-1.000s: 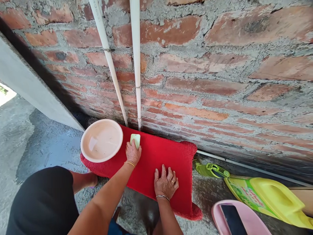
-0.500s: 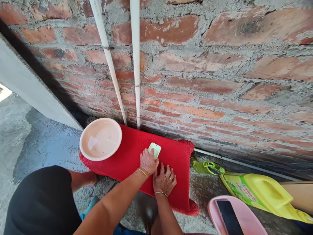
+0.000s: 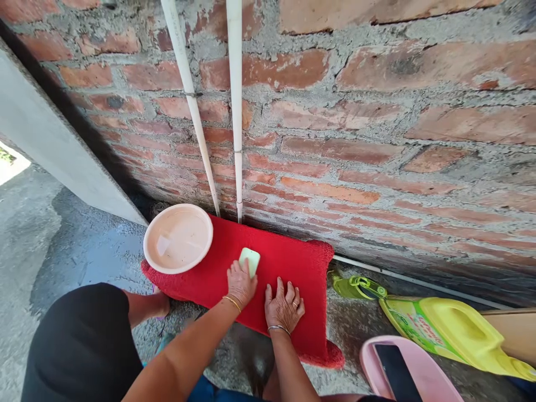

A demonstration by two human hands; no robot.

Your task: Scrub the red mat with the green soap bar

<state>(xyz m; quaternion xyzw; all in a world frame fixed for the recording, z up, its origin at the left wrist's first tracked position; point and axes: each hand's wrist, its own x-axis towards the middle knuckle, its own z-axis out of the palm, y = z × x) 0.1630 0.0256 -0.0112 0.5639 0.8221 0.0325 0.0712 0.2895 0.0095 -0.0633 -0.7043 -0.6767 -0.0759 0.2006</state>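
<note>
Head view. We see a red, rectangular pile mat point(image 3: 268, 285) lying on the wet grey concrete floor point(image 3: 75, 251), its far edge against the base of a rough red brick wall point(image 3: 355, 139).

Our left hand point(image 3: 240, 282) rests on the mat near its middle, fingers curled over a pale green, rounded-rectangle bar, apparently soap or a sponge point(image 3: 250, 260); we cannot tell which. The bar lies flat on the pile, its far end showing past the fingertips. A thin gold bangle sits on that wrist.

Our right hand point(image 3: 285, 306) lies just right of the left hand and slightly nearer to us. It is spread, palm down, fingers apart, pressed flat on the mat and holding nothing. It carries a ring and a silver bangle at the wrist.

A round, pale pink plastic basin point(image 3: 178, 238) stands on the far left corner of the mat, partly overhanging the edge, with a little cloudy water in it. Two white plastic pipes point(image 3: 235, 111) run down the wall and end just beyond the far edge of the mat.

To the right of the mat, a yellow and green plastic detergent jug point(image 3: 452, 329) lies on its side on the floor. At near right, a pink plastic rim point(image 3: 371, 354) holds a flat dark object.
</note>
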